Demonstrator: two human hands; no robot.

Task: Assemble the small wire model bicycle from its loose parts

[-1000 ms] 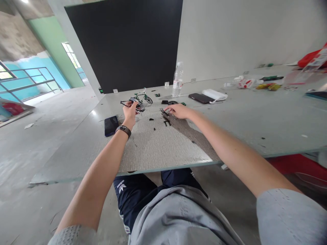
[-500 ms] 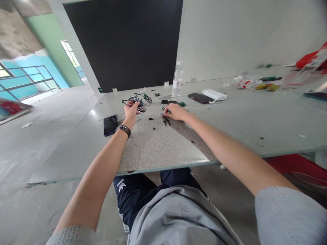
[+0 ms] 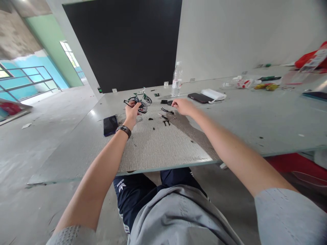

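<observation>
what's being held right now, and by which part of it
The left hand holds a black model-bike frame near its middle, beside the wheel; exact finger contact is hidden. Whether the right hand holds anything cannot be told.

Partial black toy bicycle (image 3: 137, 100), spoked wheel (image 3: 143, 108), in left fingers (image 3: 138, 105)
</observation>
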